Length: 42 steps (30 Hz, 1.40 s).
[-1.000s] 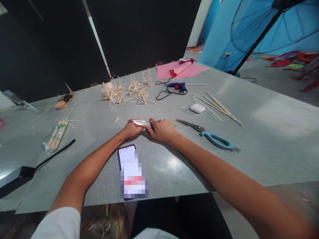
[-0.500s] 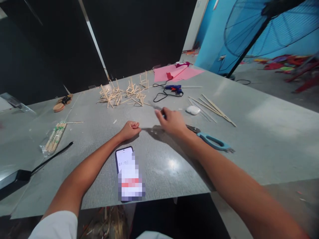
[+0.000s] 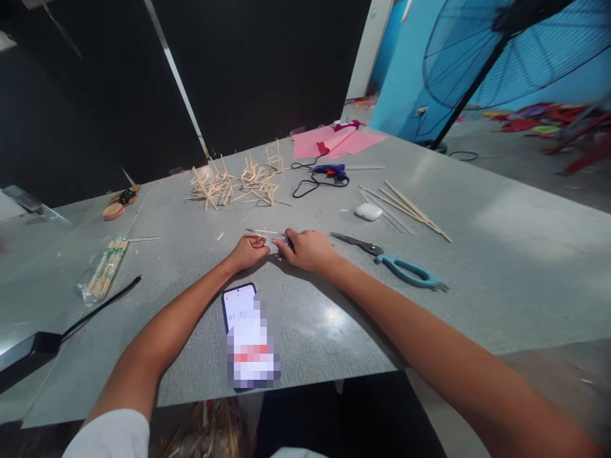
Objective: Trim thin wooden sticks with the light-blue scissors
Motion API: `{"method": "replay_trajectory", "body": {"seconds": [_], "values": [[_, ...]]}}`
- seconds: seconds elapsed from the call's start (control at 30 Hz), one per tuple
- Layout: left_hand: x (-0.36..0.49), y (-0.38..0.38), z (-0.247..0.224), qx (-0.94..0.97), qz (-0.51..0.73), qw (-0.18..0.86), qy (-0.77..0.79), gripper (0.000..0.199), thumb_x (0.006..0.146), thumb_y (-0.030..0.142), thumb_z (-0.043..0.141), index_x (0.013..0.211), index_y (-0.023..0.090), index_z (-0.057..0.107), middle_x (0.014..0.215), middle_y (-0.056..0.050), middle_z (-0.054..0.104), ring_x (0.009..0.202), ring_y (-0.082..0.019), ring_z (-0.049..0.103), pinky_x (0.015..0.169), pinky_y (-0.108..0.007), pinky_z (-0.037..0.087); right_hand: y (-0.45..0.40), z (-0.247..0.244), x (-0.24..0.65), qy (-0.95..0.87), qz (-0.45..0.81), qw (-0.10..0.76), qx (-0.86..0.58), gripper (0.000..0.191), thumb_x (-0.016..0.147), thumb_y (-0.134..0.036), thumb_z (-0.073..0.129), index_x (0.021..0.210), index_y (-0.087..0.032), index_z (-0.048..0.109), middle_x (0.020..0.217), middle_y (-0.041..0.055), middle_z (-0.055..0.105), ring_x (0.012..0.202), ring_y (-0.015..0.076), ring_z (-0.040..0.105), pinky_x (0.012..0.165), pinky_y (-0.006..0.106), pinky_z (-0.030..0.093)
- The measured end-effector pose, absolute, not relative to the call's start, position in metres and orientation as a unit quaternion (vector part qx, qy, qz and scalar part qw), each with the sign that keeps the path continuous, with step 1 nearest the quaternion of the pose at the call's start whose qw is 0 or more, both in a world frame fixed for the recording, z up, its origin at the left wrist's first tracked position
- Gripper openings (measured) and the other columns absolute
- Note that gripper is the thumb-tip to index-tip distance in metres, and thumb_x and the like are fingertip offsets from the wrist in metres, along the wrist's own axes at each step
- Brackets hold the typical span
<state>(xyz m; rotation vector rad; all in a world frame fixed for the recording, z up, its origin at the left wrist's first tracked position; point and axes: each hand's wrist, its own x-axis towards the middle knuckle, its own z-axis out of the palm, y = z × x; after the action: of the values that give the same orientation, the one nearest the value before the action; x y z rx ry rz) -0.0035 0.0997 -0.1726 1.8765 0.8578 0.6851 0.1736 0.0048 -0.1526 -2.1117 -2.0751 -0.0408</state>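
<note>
My left hand (image 3: 249,252) rests on the grey table with its fingers curled in a pinch. Whatever lies between them is too small to make out, though a pale tip shows near the fingertips. Just to the right, my right hand (image 3: 308,249) is closed on the dark handle of a slim craft knife. Its thin blade (image 3: 262,231) points left, just above the left fingers. A phone (image 3: 241,299) with a lit timer screen lies below my left hand. Scissors with blue handles (image 3: 410,270) lie open-bladed or closed, I cannot tell, right of my right hand.
Stick frames (image 3: 233,183) stand at the back. Beyond are a blue glue gun (image 3: 331,170) with a black cord and pink sheets (image 3: 305,145). A white case (image 3: 368,211) and loose sticks (image 3: 415,213) lie right; a bagged stick bundle (image 3: 107,267) lies left. A fan (image 3: 496,51) stands behind.
My right hand has come down and left, close to my left hand, and the knife blade now lies across above the left fingers. The left hand has barely moved.
</note>
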Motion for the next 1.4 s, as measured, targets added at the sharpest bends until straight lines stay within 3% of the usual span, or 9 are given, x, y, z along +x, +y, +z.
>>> {"method": "replay_trajectory", "body": {"seconds": [0.17, 0.3, 0.37, 0.43, 0.5, 0.67, 0.83, 1.23, 1.4], "values": [[-0.004, 0.099, -0.171, 0.774, 0.266, 0.462, 0.343, 0.034, 0.065, 0.03, 0.057, 0.061, 0.022, 0.024, 0.057, 0.007, 0.021, 0.056, -0.007, 0.018, 0.056, -0.026, 0.015, 0.011, -0.148, 0.171, -0.682, -0.008, 0.112, -0.722, 0.065, 0.102, -0.065, 0.023, 0.119, -0.016, 0.063, 0.097, 0.019, 0.076, 0.085, 0.0302, 0.071, 0.068, 0.032, 0.038], [-0.006, 0.097, -0.172, 0.798, 0.224, 0.465, 0.312, 0.039, 0.062, 0.03, 0.061, 0.055, 0.021, 0.024, 0.056, 0.007, 0.021, 0.056, -0.007, 0.019, 0.057, -0.026, 0.012, 0.023, -0.13, 0.216, -0.518, 0.008, 0.264, -0.814, 0.081, 0.103, -0.063, 0.002, 0.103, -0.014, 0.066, 0.089, 0.02, 0.072, 0.075, 0.0274, 0.066, 0.061, 0.034, 0.033], [-0.007, 0.098, -0.172, 0.803, 0.219, 0.466, 0.301, 0.039, 0.064, 0.03, 0.06, 0.056, 0.021, 0.023, 0.057, 0.007, 0.019, 0.056, -0.007, 0.018, 0.057, -0.026, 0.011, 0.023, -0.124, 0.244, -0.423, -0.083, 0.361, -0.827, 0.085, 0.102, -0.063, -0.005, 0.101, -0.015, 0.065, 0.088, 0.0193, 0.07, 0.073, 0.0263, 0.062, 0.061, 0.034, 0.029], [-0.007, 0.099, -0.172, 0.796, 0.234, 0.467, 0.305, 0.039, 0.067, 0.031, 0.057, 0.06, 0.022, 0.021, 0.059, 0.007, 0.017, 0.056, -0.007, 0.015, 0.057, -0.027, 0.01, 0.018, -0.123, 0.257, -0.422, -0.108, 0.399, -0.807, 0.083, 0.102, -0.067, -0.001, 0.094, -0.016, 0.064, 0.079, 0.015, 0.067, 0.069, 0.0241, 0.057, 0.06, 0.034, 0.027], [-0.007, 0.101, -0.172, 0.789, 0.249, 0.466, 0.313, 0.039, 0.069, 0.031, 0.057, 0.061, 0.022, 0.02, 0.061, 0.007, 0.015, 0.056, -0.007, 0.014, 0.057, -0.027, 0.009, 0.012, -0.129, 0.251, -0.479, -0.077, 0.378, -0.788, 0.078, 0.102, -0.069, 0.006, 0.091, -0.018, 0.064, 0.074, 0.0117, 0.066, 0.064, 0.022, 0.054, 0.059, 0.033, 0.026], [-0.007, 0.102, -0.173, 0.772, 0.273, 0.474, 0.324, 0.038, 0.068, 0.029, 0.059, 0.062, 0.022, 0.022, 0.061, 0.007, 0.017, 0.057, -0.007, 0.016, 0.057, -0.027, 0.011, 0.006, -0.143, 0.194, -0.639, -0.009, 0.228, -0.735, 0.065, 0.101, -0.069, 0.023, 0.102, -0.019, 0.065, 0.077, 0.0105, 0.072, 0.065, 0.0218, 0.061, 0.059, 0.032, 0.025], [-0.006, 0.102, -0.174, 0.766, 0.278, 0.475, 0.332, 0.036, 0.068, 0.028, 0.059, 0.062, 0.022, 0.024, 0.061, 0.007, 0.019, 0.058, -0.007, 0.018, 0.057, -0.026, 0.012, 0.011, -0.15, 0.172, -0.682, -0.014, 0.144, -0.717, 0.067, 0.102, -0.069, 0.023, 0.107, -0.018, 0.067, 0.085, 0.0132, 0.076, 0.075, 0.0249, 0.069, 0.062, 0.031, 0.03], [-0.01, 0.097, -0.176, 0.751, 0.283, 0.486, 0.345, 0.036, 0.064, 0.029, 0.059, 0.06, 0.022, 0.024, 0.057, 0.008, 0.02, 0.056, -0.006, 0.018, 0.056, -0.025, 0.012, 0.012, -0.158, 0.166, -0.68, -0.02, 0.134, -0.721, 0.055, 0.104, -0.062, 0.031, 0.104, -0.02, 0.067, 0.087, 0.0129, 0.077, 0.078, 0.0272, 0.073, 0.061, 0.03, 0.03], [-0.009, 0.079, -0.137, 0.752, 0.312, 0.471, 0.338, 0.037, 0.065, 0.025, 0.062, 0.058, 0.022, 0.026, 0.054, 0.009, 0.02, 0.054, -0.006, 0.018, 0.056, -0.026, 0.013, 0.003, -0.139, 0.158, -0.683, -0.025, 0.2, -0.702, 0.045, 0.103, -0.055, 0.039, 0.099, -0.019, 0.067, 0.077, 0.01, 0.074, 0.066, 0.0224, 0.067, 0.059, 0.029, 0.026]]}}
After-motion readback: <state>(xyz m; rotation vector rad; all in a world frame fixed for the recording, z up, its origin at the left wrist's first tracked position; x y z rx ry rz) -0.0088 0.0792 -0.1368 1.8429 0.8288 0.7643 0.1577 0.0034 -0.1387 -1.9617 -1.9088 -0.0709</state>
